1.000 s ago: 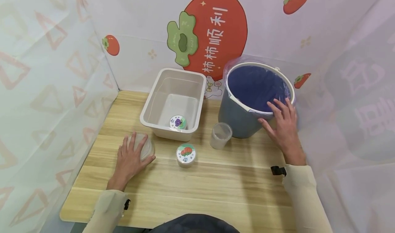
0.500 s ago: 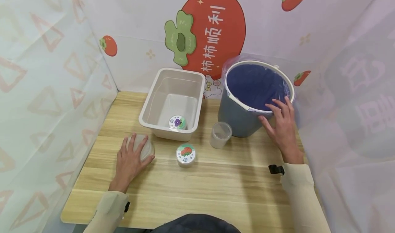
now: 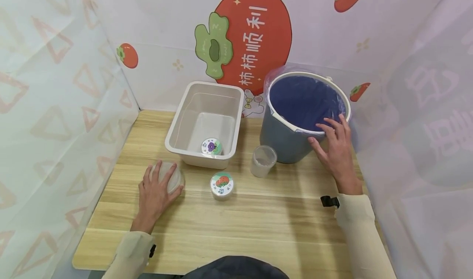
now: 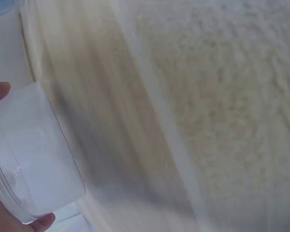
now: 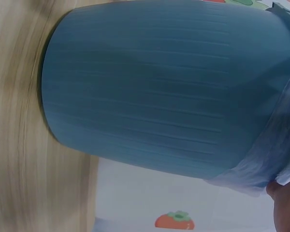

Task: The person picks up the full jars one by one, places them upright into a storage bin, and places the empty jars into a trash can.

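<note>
At the left of the table, my left hand (image 3: 153, 197) grips a round, clear plastic jar (image 3: 174, 181), fingers spread over its far side and thumb at its right. The left wrist view shows the jar's pale, smooth side between thumb and finger. My right hand (image 3: 338, 158) holds the near right rim of a blue trash bin (image 3: 286, 141), fingers bent over the rim and thumb outside. A thin plastic liner (image 5: 261, 164) wraps the bin's top, with part of the hand beside it in the right wrist view.
A beige plastic tub (image 3: 230, 106) stands at the back, holding a jar with a purple-flower lid (image 3: 211, 146). In front sits a persimmon-lidded jar (image 3: 221, 185). An uncovered clear cup (image 3: 263, 162) stands close by the bin. Printed sheets (image 3: 159, 28) wall the wooden table (image 3: 236, 229).
The head view has shifted slightly, so everything sits a little further left. Both hands keep their places on the jar and the bin rim.
</note>
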Motion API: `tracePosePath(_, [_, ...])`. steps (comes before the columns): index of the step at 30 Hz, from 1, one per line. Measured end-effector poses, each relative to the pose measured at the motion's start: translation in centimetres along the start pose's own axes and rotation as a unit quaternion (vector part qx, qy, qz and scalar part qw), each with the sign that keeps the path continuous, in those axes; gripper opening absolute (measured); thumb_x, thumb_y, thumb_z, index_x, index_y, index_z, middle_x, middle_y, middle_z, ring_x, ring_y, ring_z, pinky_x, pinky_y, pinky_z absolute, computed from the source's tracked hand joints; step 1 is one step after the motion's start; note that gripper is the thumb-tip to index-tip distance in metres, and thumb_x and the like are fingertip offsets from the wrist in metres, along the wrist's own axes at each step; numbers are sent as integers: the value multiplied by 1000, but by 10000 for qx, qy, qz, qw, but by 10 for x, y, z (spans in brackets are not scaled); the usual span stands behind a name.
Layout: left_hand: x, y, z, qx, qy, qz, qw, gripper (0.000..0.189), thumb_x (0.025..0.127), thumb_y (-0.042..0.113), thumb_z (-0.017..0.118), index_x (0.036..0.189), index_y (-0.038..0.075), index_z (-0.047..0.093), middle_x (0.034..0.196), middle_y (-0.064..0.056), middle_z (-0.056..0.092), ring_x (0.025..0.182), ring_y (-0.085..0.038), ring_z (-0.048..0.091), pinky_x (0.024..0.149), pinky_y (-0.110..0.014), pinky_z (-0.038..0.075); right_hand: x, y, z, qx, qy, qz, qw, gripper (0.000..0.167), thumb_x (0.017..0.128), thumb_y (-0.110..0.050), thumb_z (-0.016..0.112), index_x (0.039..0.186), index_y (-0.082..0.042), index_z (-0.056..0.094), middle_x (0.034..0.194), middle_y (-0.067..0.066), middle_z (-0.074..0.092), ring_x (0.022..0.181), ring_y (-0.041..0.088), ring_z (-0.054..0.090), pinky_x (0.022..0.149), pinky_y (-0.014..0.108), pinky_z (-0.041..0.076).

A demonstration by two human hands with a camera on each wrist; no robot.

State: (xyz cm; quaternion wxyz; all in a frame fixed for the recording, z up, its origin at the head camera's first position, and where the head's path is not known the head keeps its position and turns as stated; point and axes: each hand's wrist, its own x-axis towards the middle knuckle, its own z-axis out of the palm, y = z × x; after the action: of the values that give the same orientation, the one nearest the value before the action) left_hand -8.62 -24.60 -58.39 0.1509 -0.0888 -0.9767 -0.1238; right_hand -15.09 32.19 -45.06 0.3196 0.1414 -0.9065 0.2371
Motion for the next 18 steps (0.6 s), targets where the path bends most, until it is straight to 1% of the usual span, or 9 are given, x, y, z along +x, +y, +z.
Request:
tracePosePath(2, [-2,-1,-5,-17,71,-13,10000,82,85,54,80,159,28,55,165,-26,43,147,-59,40,84,-74,52,0,0,0,0,30,-12,10000,75,108,-68,52,133,1,68,148,30,57,159,55,30,135,61,19])
tracePosePath(5, [-3,-5,-16,-24,229,-58,9997,80,84,55,78,156,28,58,163,-26,45,146,-60,40,83,-76,51,0,0,0,65,115,-26,9999,73,108,-66,53,131,1,68,146,30,58,157,56,32,135,60,20])
tracePosePath(9, [-3,-8,-36,35,340,-136,9993,79,83,56,75,154,27,59,162,-28,46,145,-61,40,83,-78,51,1,0,0,168,250,-24,9995,71,108,-65,54,129,1,69,142,30,60,156,57,34,135,59,20])
tracePosePath(13, [0,-7,-60,52,420,-278,9987,77,82,54,75,152,25,60,161,-28,47,145,-61,40,84,-80,48,2,0,0,208,316,7,9993,71,108,-65,55,128,1,70,141,30,61,156,56,34,136,59,20])
tracePosePath(16, [6,-4,-80,106,693,-262,9972,74,83,55,69,149,23,63,159,-29,50,142,-63,42,80,-81,47,2,-1,1,227,295,39,9993,72,108,-66,55,128,1,70,141,30,60,156,56,34,136,59,20])
tracePosePath(18, [11,-2,-93,173,1023,-177,9944,74,84,59,63,148,21,65,157,-31,52,139,-65,45,75,-81,46,3,-2,2,171,204,51,9996,72,108,-66,54,129,1,70,143,30,60,157,56,33,136,59,19])
